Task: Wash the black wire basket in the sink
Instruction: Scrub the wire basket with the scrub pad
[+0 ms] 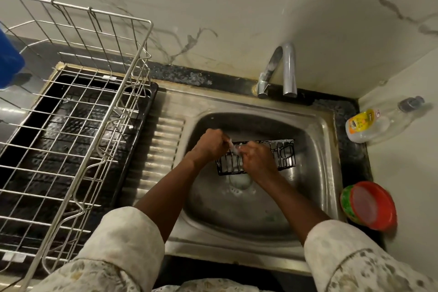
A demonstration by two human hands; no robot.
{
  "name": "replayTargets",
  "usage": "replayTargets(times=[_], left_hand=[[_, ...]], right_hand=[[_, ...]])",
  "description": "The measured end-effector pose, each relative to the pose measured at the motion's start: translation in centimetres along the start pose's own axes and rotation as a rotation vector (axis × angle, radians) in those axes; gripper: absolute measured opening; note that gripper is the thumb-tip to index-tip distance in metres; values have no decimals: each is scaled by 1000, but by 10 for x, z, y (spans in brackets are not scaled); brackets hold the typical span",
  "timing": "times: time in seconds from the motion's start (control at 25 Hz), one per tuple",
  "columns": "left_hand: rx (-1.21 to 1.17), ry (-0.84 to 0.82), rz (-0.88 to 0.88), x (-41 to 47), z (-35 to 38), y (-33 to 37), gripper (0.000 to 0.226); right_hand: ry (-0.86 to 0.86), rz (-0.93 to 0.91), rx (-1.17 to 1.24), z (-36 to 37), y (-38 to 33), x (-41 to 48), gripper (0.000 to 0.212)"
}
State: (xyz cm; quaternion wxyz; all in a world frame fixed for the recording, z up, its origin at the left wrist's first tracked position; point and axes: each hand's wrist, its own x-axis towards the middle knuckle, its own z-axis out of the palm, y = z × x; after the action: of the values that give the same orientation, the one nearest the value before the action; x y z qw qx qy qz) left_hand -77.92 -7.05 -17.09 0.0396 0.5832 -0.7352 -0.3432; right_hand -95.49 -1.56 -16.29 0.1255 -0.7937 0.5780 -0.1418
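Nearest me, two pale patterned sleeves reach out over the front edge of the steel sink, bare forearms angling in towards its middle. Just past the drain, the black wire basket lies inside the sink bowl, long side across, its right end bare and wet. The left hand is curled round the basket's left end, gripping the top rim. The right hand lies over the near wires, its fingers bent, pinching a small pale scrap against the rim between the two hands; what that scrap is I cannot tell. To the right of the sink, on the dark speckled desk, a green tub with a red lid sits tilted, and further back a nearly empty clear bottle lies on its side. To the left of the sink, a silver wire dish rack stands over a black tray. Behind the sink, the curved tap rises against a pale marbled wall.
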Motion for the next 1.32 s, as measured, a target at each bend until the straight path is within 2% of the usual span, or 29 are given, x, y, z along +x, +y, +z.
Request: replayTargets(times=[0.2,0.36,0.56,0.72,0.8,0.88,0.96,1.04,1.16,1.24,1.32], left_hand=[[-14,31,-19,7,4,9,24],[21,-18,-10,12,-1,8,18],[16,-6,0,9,0,9,16],[40,-7,64,11,6,16,6],[57,5,54,10,5,19,7],[44,36,33,10,3,19,12],[33,49,24,10,3,20,17],[48,42,42,10,1,20,21],[80,27,64,12,-6,21,28],[107,8,68,12,-11,20,24],[114,-14,68,15,-12,19,18]], right_hand=[[-173,-30,78,-1,8,-41,26],[-78,97,2,3,-2,7,32],[-192,-7,66,-5,11,-23,21],[7,133,43,-5,15,4,23],[6,130,16,-3,18,15,21],[-65,-5,29,0,24,-1,25],[-216,-123,43,0,30,-31,24],[-290,-111,20,-1,36,-44,26],[-143,44,184,0,31,-40,24],[20,73,276,0,26,-33,23],[189,139,267,-5,27,-19,21]])
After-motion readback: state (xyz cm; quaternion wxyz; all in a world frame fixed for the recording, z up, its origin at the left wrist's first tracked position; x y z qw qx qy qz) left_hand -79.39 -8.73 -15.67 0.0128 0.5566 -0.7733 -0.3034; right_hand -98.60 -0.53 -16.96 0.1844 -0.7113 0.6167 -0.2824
